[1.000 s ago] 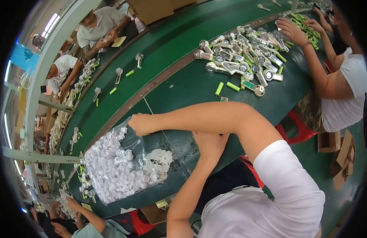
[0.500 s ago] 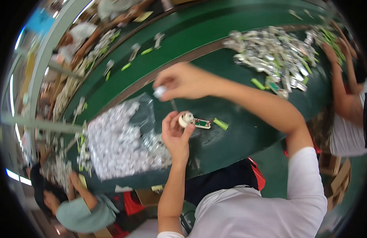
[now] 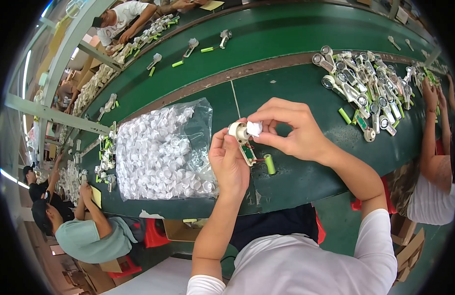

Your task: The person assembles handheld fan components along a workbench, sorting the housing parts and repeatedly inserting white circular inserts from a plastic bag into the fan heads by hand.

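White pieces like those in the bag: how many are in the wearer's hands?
1: the white piece pinched in the right hand, at the round end of the device held in the left hand. Fingers may hide others.

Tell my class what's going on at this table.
The left hand holds a small white device with an exposed circuit board and a wired green cell. The right hand pinches a white piece at the device's round end. A clear bag of similar pieces lies to the left; more devices are piled to the right.

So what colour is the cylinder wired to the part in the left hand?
The cylinder is light green, best seen in the head view.
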Demonstrator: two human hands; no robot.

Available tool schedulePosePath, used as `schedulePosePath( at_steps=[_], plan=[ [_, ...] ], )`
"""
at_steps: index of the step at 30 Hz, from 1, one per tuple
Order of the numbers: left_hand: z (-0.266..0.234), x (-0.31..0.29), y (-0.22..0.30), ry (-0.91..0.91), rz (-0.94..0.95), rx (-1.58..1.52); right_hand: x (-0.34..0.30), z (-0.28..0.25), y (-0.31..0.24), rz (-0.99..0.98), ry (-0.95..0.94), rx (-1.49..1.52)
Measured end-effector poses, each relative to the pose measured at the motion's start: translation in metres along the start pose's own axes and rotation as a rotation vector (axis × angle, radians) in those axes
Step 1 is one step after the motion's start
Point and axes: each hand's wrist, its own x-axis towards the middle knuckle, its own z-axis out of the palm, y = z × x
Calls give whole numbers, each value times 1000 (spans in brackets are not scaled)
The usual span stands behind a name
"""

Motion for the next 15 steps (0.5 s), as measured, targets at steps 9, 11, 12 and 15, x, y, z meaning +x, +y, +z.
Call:
schedulePosePath(
  at_steps=[9,11,12,15],
  plan=[
    [-6,-9,-2,28,2,189,-14,20,17,-167,43,-34],
    [-1,-12,-4,10,48,308,-20,21,19,-12,59,-2],
    [0,-12,-8,-18,27,298,-25,16,20,0,83,-27],
    [3,-8,-7,-61,-66,474,-29,3,22,-65,5,-151]
  ],
)
